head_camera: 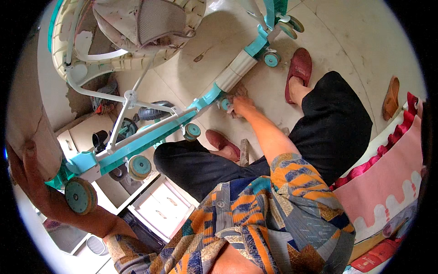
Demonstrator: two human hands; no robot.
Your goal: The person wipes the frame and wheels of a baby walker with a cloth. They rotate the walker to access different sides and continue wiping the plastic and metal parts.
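Observation:
A baby walker with a teal base rail [137, 144], white tubes and small wheels stands tipped in front of me. My right hand [242, 104] is at one of its teal caster wheels [224, 103], below a pale sleeve [236, 71] on the rail. Its fingers are closed on a small crumpled whitish cloth [231, 111], partly hidden and blurred. At the far left, my left hand [25, 154] grips the edge of a pale panel [42, 147]; its fingers behind are hidden. A larger wheel [80, 196] stands before my left forearm.
The walker's cream ring [61, 51] and mesh fabric seat [160, 24] are at the top. A black tyre [155, 110] lies behind the tubes. A white drawer unit [164, 207] is at lower left. Pink fabric [383, 178] and a brown slipper [390, 98] are on the right.

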